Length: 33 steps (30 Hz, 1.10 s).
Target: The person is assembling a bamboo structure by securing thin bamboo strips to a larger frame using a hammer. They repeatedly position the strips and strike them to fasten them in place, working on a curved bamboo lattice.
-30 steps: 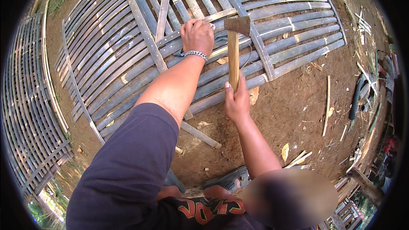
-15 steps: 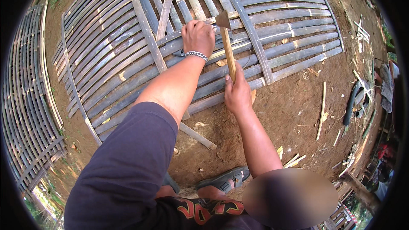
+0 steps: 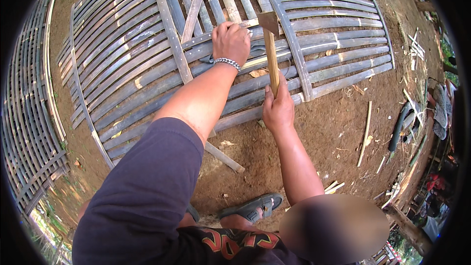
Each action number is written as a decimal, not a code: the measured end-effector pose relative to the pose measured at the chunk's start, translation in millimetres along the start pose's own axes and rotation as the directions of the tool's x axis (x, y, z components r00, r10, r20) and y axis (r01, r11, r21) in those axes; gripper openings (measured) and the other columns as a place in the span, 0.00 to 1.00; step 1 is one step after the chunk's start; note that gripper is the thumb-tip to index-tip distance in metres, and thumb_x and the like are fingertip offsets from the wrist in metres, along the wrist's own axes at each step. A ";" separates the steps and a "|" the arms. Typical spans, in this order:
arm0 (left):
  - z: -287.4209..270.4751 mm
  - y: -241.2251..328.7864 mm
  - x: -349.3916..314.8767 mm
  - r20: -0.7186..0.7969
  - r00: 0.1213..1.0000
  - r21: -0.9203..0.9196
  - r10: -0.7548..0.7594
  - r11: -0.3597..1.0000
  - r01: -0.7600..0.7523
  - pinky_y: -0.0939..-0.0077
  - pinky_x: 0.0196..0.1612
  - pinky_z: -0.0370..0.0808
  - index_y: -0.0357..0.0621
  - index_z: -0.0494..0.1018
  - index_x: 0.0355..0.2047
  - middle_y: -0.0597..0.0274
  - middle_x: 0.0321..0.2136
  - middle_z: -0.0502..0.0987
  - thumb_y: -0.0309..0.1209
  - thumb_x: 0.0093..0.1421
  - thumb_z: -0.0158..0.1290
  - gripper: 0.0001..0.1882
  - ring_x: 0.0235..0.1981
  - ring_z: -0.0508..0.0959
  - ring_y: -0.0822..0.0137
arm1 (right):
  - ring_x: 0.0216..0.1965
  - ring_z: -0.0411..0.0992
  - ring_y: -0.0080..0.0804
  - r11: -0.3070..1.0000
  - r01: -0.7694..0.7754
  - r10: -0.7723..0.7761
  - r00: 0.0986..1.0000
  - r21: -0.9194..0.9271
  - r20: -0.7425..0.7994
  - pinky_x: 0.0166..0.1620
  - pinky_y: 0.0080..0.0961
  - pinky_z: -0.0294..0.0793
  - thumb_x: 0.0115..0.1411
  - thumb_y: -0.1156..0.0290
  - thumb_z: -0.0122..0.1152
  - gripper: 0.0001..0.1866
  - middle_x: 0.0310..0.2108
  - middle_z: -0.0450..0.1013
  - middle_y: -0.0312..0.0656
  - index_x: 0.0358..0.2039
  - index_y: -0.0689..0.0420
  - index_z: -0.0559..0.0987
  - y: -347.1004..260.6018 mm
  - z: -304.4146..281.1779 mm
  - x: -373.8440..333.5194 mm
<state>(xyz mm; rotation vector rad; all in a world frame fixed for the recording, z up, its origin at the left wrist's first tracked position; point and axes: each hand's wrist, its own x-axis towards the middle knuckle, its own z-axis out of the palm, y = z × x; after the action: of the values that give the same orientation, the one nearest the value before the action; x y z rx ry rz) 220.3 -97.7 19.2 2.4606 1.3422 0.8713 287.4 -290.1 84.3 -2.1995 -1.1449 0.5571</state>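
Note:
My left hand (image 3: 231, 44), a chain bracelet on its wrist, bears down on a nailed bamboo crosspiece (image 3: 198, 39) of a large slatted bamboo panel (image 3: 142, 81). Its fingers are curled and closed; what they pinch, if anything, is hidden beneath them. Dark cloth (image 3: 257, 50) lies on the slats, partly under that hand. My right hand (image 3: 278, 105) is wrapped around the lower wooden handle of a small hatchet (image 3: 272, 59). The hatchet's flat metal head is raised just right of my left hand, apart from it.
Another slatted bamboo panel (image 3: 29, 103) stands at the far left. A loose bamboo strip (image 3: 223, 157) lies on the dirt near my sandalled feet (image 3: 252, 211). To the right are a thin stick (image 3: 364, 135), a dark long-handled object (image 3: 400, 127) and scattered bamboo offcuts (image 3: 417, 49).
The hatchet and my right hand have shifted slightly right, away from my left hand. My left hand stays at the crosspiece. The whole view has moved a little.

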 end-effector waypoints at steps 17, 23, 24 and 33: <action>1.3 5.5 -3.0 0.023 1.000 -0.037 -0.013 0.999 0.014 0.57 0.61 0.63 0.49 0.84 0.32 0.67 0.37 0.81 0.35 0.55 0.64 0.07 0.52 0.73 0.60 | 0.48 0.75 0.65 0.992 -0.122 0.121 0.992 -0.041 -0.023 0.50 0.50 0.75 0.66 0.71 0.56 0.28 0.49 0.75 0.64 0.66 0.57 0.64 0.8 -9.3 -7.1; -27.3 -5.5 -18.6 0.256 0.966 0.071 -0.036 0.997 0.018 0.49 0.72 0.50 0.42 0.67 0.63 0.53 0.63 0.68 0.43 0.61 0.58 0.32 0.69 0.60 0.55 | 0.50 0.74 0.65 0.996 -0.084 0.085 0.996 0.029 -0.029 0.51 0.50 0.75 0.66 0.72 0.57 0.28 0.52 0.74 0.63 0.66 0.58 0.64 -12.2 -8.2 -15.7; -31.6 -2.7 -22.6 0.307 0.951 0.155 -0.027 0.988 -0.023 0.48 0.73 0.47 0.41 0.62 0.66 0.52 0.67 0.62 0.46 0.64 0.54 0.35 0.71 0.56 0.55 | 0.51 0.74 0.64 0.997 -0.068 0.069 0.997 0.035 -0.041 0.51 0.50 0.75 0.66 0.72 0.57 0.28 0.52 0.74 0.63 0.66 0.58 0.64 -12.0 -6.5 -17.0; -39.8 -1.0 -33.0 0.493 0.868 0.271 -0.053 0.958 -0.096 0.44 0.75 0.32 0.37 0.48 0.73 0.52 0.76 0.41 0.53 0.70 0.39 0.41 0.77 0.38 0.56 | 0.52 0.73 0.64 0.984 -0.159 0.165 0.984 -0.084 0.067 0.53 0.49 0.74 0.66 0.73 0.56 0.29 0.54 0.72 0.64 0.67 0.59 0.62 -15.1 11.9 -4.8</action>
<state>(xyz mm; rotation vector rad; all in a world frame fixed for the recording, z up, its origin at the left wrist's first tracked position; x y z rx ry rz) 182.6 -128.0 37.6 2.6526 1.3124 0.0107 268.8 -283.5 86.1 -2.3722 -1.0465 0.6772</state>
